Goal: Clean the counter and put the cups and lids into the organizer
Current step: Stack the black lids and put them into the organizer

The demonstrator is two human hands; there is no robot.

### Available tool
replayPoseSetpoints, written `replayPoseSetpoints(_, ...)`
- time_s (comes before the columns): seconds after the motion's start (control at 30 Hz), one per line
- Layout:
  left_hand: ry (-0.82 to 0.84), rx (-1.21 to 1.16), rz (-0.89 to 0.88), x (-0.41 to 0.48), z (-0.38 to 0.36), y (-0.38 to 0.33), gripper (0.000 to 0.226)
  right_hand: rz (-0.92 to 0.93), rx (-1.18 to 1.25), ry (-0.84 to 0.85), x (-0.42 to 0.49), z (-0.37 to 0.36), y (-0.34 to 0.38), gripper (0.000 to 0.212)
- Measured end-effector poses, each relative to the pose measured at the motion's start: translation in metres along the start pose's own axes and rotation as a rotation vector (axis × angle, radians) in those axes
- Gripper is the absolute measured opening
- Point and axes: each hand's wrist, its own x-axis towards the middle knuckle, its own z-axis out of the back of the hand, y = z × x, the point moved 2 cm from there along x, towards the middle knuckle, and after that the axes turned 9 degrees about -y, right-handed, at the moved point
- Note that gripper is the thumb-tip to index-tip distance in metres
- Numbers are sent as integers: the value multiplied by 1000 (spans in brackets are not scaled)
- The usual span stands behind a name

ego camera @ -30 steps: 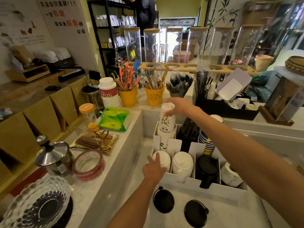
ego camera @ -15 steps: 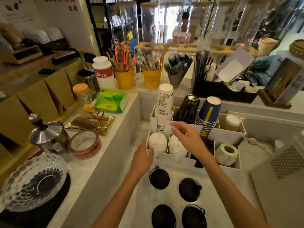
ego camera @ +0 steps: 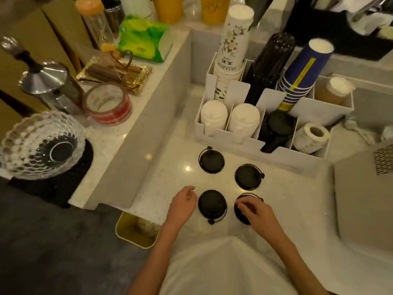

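Several black lids lie on the white counter in front of a white organizer. My left hand hovers open just left of the near-left black lid. My right hand covers the near-right black lid, fingers curled on its edge. Two more black lids lie farther back. The organizer holds white patterned cups, black cups, blue cups, white lids and black lids.
A label roll sits in the organizer's right slot. On the raised left ledge stand a glass bowl, a tape roll, a steel pot and a green tissue pack. A yellow bin is below; a grey machine at right.
Both hands have drawn back from the organizer to the nearest lids. The right hand now rests on the near-right lid. The view has tilted down.
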Motion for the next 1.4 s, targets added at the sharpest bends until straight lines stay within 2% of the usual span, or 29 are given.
replayPoseSetpoints(0.07, -1, -16, 7, 4, -4, -5, 38, 40, -74, 72, 9, -11, 12, 16)
replayPoseSetpoints(0.1, 9, -20, 3, 5, -6, -7, 37, 60, -139, 111, 14, -17, 18, 20)
replayPoseSetpoints(0.23, 61, -56, 9, 6, -16, -12, 36, 151, -457, 234, 23, -51, 37, 73)
replayPoseSetpoints(0.3, 91, -106, 36, 5, -19, -11, 35, 221, -594, 273, 22, -65, 40, 82)
replayPoseSetpoints(0.37, 91, -210, 86, 4, -19, -10, 31, 274, -678, 269, 22, -69, 39, 81)
replayPoseSetpoints(0.43, 59, -359, 108, 0, -16, -13, 27, 259, -614, 245, 27, -58, 39, 79)
replayPoseSetpoints(0.5, 0, -454, 94, -5, -10, -20, 26, 207, -447, 162, 33, -36, 43, 78)
replayPoseSetpoints(0.57, 27, -527, 113, -9, -6, -30, 32, 160, -257, 83, 38, -12, 48, 80)
replayPoseSetpoints(0.6, 110, -591, 141, -12, -6, -35, 41, 134, -153, 74, 38, -3, 51, 82)
replayPoseSetpoints(0.7, 495, -891, 264, -16, -19, -48, 60, 103, 76, 145, 26, 6, 62, 88)
replayPoseSetpoints(0.77, 588, -992, 357, -18, -30, -55, 63, 148, 87, 210, 16, 3, 65, 89)
replayPoseSetpoints(0.87, 508, -970, 366, -17, -41, -56, 55, 142, 85, 239, 14, 13, 58, 92)
replayPoseSetpoints(1.0, 415, -1091, 411, -9, -40, -44, 52, 0, -30, -134, 42, 63, 34, 75)
replayPoseSetpoints(1.03, 395, -1108, 422, -8, -39, -42, 50, -37, -90, -172, 47, 71, 27, 70)
replayPoseSetpoints(1.07, 377, -1119, 429, -7, -39, -42, 47, -73, -171, -154, 51, 76, 19, 67)
replayPoseSetpoints(1.13, 349, -1142, 450, -6, -40, -41, 41, -129, -326, 1, 53, 69, 6, 67)
replayPoseSetpoints(1.2, 333, -1167, 463, -5, -39, -43, 36, -139, -368, 134, 48, 49, -4, 71)
replayPoseSetpoints(1.3, 314, -1183, 451, -6, -37, -46, 33, -32, -369, 169, 33, 14, -15, 71)
replayPoseSetpoints(1.4, 318, -1203, 445, -7, -36, -43, 34, 38, -472, 272, 24, 0, -26, 79)
